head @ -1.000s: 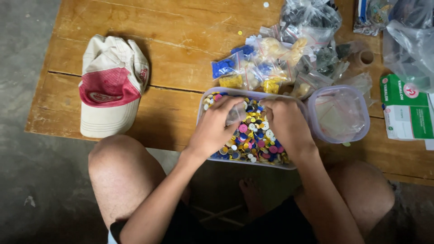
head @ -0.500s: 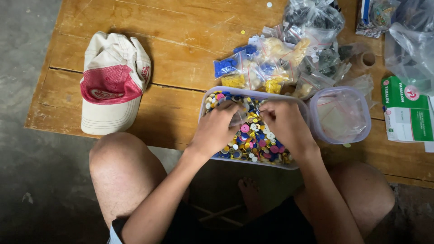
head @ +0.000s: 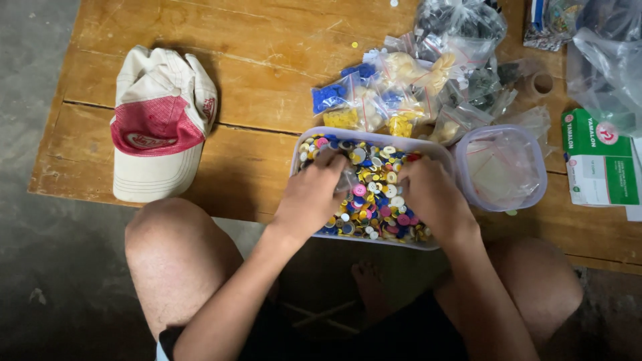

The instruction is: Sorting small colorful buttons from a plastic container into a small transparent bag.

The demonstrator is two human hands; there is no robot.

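Both hands are down in the tub point(head: 441, 148) of mixed buttons point(head: 374, 194) at the near edge of the worktop point(head: 200, 80), and against the pictures of a second ago they have hardly moved: the same two spots in the heap, only the fingers shifting a little. The left hand point(head: 314, 197) lies palm down on the left half of the heap, fingers curled towards a small clear bag that seems to lie among the buttons; whether it grips that bag or a button I cannot tell, since the fingertips are hidden. The right hand point(head: 431, 197) rests on the right half, fingers bent and close together over the buttons; its tips are hidden too, so its grip cannot be read. The heap looks as full as it did, so I judge that the picking over is in progress with little taken out.

Just right of the tub, touching it, stands a second clear tub point(head: 501, 167) with what look like empty small bags. Behind both lies a pile of small bags point(head: 401, 87) with blue, yellow and pale contents. A red and cream cap point(head: 160, 127) lies well to the left, and a green and white box point(head: 602, 160) sits at the right edge. Bare knees show below the worktop.
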